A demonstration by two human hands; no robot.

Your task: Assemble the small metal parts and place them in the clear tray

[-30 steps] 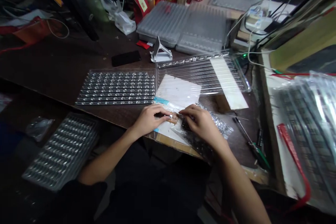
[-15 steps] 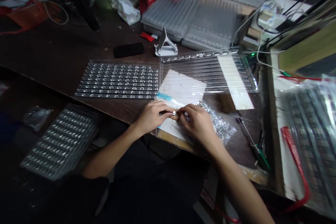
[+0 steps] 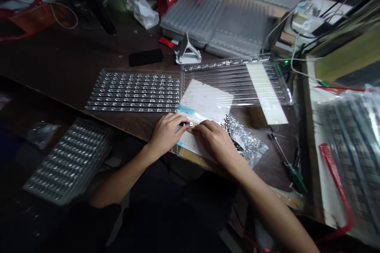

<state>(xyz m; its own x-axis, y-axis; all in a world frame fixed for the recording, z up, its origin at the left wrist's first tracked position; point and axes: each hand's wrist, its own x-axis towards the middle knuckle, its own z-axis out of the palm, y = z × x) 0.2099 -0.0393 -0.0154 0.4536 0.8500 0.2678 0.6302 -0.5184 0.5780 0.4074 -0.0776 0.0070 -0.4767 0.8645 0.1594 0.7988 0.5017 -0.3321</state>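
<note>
Between the thumb and fingers of my left hand is a small dark metal piece with a white end. My right hand is closed close beside it, its fingertips near the piece's right end; what they pinch, if anything, is too small to make out. Both hands are over a white board at the table's front edge. A clear bag of small shiny metal parts lies just right of my right hand. Behind my left hand is a tray filled with rows of metal pieces.
A clear ridged tray holds one row of pieces at its back edge. Behind stand stacked plastic trays, a white stand and a black phone. A green-handled screwdriver lies right; another filled tray sits lower left.
My left hand has shifted slightly left with the small piece, showing more of its dark body. My right hand has moved a little left and its fingers are curled more.
</note>
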